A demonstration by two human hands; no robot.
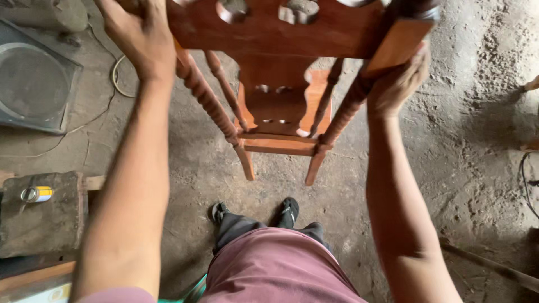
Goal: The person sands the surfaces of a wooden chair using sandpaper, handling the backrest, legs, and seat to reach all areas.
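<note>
Both hands hold a carved wooden chair (281, 84) up above the dirt floor (466, 140), tipped so its back legs point down toward the person's black shoes (255, 210). The left hand (140, 39) is wrapped over the upper left edge of the frame beside a twisted post (208, 101), fingers curled round the wood; the right hand (398, 81) cups the right post from below, under a flat lighter-coloured end of the frame. The chair looks to hang free, its leg tips clear of the floor. The grip looks uneven, so the chair could swing or slip on the right side and drop onto the feet just under it. A loose cable (115, 76) lies on the floor to the left, a trip hazard, and a small can (36, 194) sits on a grimy block (42, 219) nearby.
</note>
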